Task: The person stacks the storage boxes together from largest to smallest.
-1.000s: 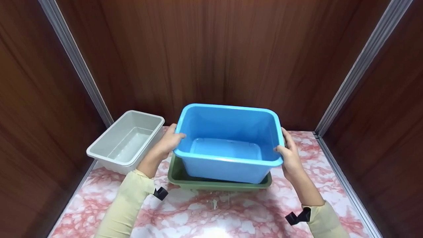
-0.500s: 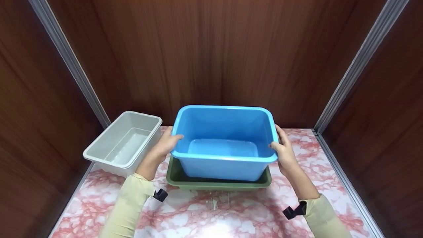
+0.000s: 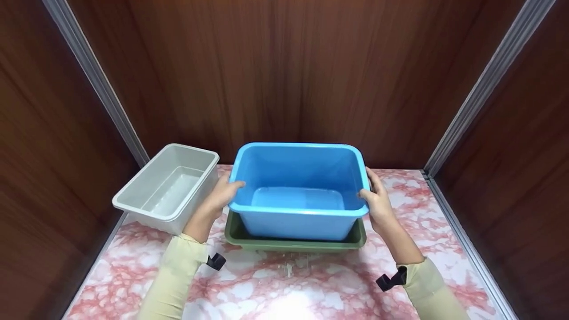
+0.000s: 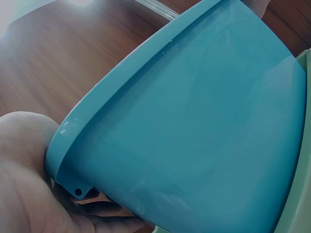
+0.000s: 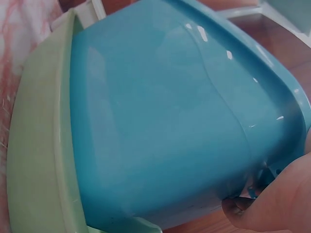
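A blue plastic basin (image 3: pixel 293 226) stands with its lower part inside a green basin (image 3: pixel 293 245), its rim well above the green one. My left hand (image 3: pixel 222 193) grips the left end of the blue rim, thumb over the edge and fingers underneath, as the left wrist view also shows beside a small tab with a hole (image 4: pixel 77 191). At the opposite end my right hand (image 3: pixel 378 204) holds the rim the same way, thumb inside. The right wrist view shows the blue wall going down behind the green rim (image 5: pixel 63 145). Where the blue base rests is hidden.
A light grey basin (image 3: pixel 149 191) sits at the back left, close to my left forearm. The table (image 3: pixel 249 284) has a red and white marbled top. Brown wood-look panels (image 3: pixel 284 80) with metal corner strips enclose the back and both sides.
The blue basin has shifted slightly left and sits a little lower and more level in the green basin, with both hands keeping their grip. The grey and green basins stay in place.
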`<state>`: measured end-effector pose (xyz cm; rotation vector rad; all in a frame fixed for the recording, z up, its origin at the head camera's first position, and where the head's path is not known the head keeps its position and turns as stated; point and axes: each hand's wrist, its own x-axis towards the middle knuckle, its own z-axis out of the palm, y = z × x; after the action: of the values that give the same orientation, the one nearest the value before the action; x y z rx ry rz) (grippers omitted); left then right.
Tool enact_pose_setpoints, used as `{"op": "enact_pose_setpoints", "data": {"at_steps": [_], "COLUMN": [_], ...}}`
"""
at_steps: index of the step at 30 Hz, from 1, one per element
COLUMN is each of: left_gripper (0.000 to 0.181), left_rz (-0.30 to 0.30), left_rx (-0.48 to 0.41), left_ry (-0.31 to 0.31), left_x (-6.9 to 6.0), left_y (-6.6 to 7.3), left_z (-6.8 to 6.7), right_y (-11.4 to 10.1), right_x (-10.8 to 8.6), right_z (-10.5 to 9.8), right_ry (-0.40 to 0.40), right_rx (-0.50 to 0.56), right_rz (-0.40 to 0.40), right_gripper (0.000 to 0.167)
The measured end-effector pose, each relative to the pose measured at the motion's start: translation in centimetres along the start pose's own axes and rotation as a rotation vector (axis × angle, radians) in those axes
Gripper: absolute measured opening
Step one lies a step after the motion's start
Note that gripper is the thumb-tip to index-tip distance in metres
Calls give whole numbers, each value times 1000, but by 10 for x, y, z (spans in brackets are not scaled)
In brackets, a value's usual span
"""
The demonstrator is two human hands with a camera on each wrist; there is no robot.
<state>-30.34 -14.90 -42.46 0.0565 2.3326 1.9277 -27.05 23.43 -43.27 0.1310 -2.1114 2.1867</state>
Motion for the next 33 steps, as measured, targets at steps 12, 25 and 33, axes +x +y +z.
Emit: {"op": "enact_pose_setpoints", "data": {"at_steps": [12,25,33], "left_gripper": [57,59,57], "left_rz": [-4,-33,-35], "left_rx": [1,4,-4], "left_ry": [13,33,38], "left_x": [2,-3,-5], "left_y": [10,-7,-13], "left_z": [2,0,-1], "right_y": [0,9,14], "right_x": [2,0,2], "right_z": [-3,4,6], "right_ry": [6,21,14], "right_rx": [-33,-33,-57], "right_rz": [-5,55,76], "right_gripper": [76,73,74]}}
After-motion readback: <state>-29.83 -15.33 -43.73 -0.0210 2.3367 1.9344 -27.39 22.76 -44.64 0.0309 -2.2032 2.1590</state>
